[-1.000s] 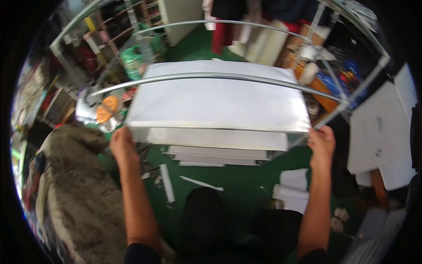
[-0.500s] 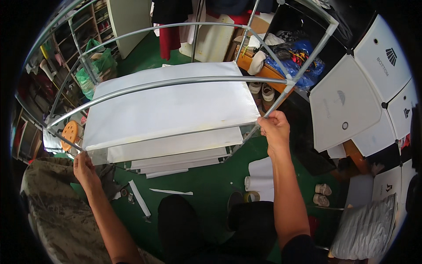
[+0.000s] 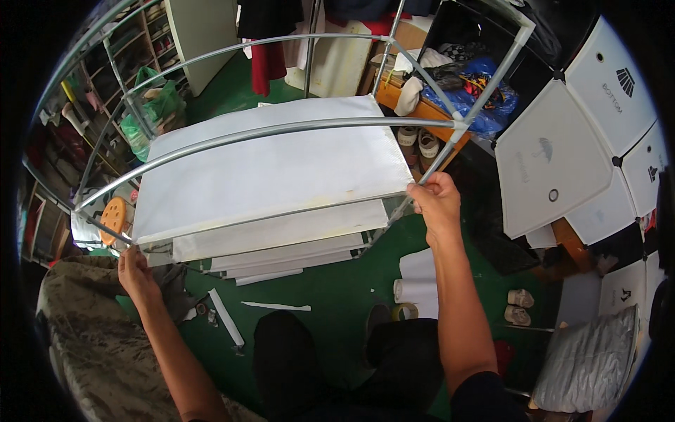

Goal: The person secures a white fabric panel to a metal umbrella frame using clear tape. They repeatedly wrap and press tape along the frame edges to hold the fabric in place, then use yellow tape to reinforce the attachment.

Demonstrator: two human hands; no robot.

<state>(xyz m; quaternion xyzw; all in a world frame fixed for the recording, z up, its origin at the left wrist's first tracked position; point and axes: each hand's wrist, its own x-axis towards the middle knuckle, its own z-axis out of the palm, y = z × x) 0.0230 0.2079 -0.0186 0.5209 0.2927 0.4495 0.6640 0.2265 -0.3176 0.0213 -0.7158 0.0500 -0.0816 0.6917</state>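
Note:
A large white sheet (image 3: 274, 165) lies across a shelf level of the grey tube rack (image 3: 281, 128) in front of me. Along its front edge runs a see-through strip (image 3: 161, 253) that looks like wide clear tape; it shows best by the left corner. My left hand (image 3: 138, 276) is closed, pinching the strip's end at the front left corner. At the front right corner, my right hand (image 3: 437, 205) pinches the other end between thumb and fingers, close to the rack's tube. Lower white sheets (image 3: 295, 232) lie on levels beneath.
On the green floor lie white offcuts (image 3: 225, 316), a tape roll (image 3: 404, 312), a white roll (image 3: 416, 285) and shoes (image 3: 519, 307). An orange stool (image 3: 113, 219) stands left, near a draped camouflage cloth (image 3: 98, 330). White panels (image 3: 555, 155) rise at right.
Both hands keep their hold at the corners. The right hand has shifted slightly up and left in view; the whole scene has moved a little with the head.

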